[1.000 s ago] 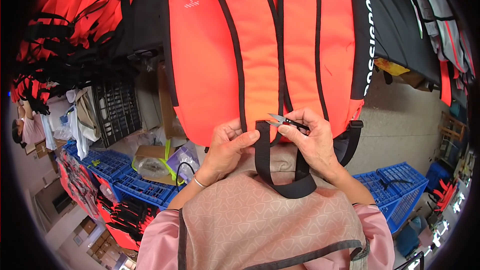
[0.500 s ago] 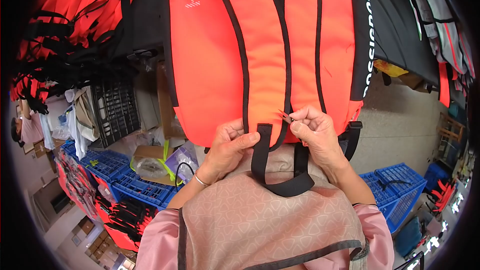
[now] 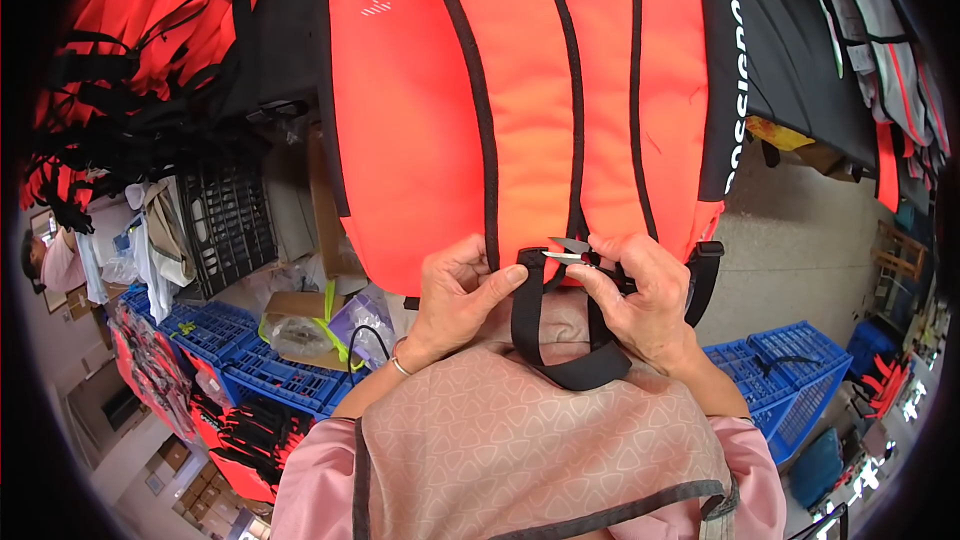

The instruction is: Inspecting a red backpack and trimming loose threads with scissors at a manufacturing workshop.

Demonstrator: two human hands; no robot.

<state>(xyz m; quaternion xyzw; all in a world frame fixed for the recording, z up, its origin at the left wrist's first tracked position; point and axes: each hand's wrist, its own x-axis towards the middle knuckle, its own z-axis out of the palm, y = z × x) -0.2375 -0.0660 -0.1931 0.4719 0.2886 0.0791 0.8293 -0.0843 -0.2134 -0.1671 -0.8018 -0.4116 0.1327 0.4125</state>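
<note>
Now snips (image 3: 570,250) at black strap (image 3: 527,315).

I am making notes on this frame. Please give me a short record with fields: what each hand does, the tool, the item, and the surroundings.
left hand: pinches the strap at the vest's lower edge
right hand: holds snips, blades open, at the strap's top
item: orange vest with black trim, hanging
strap: black loop below the vest
surroundings: blue crates lower left, more orange vests upper left
</note>
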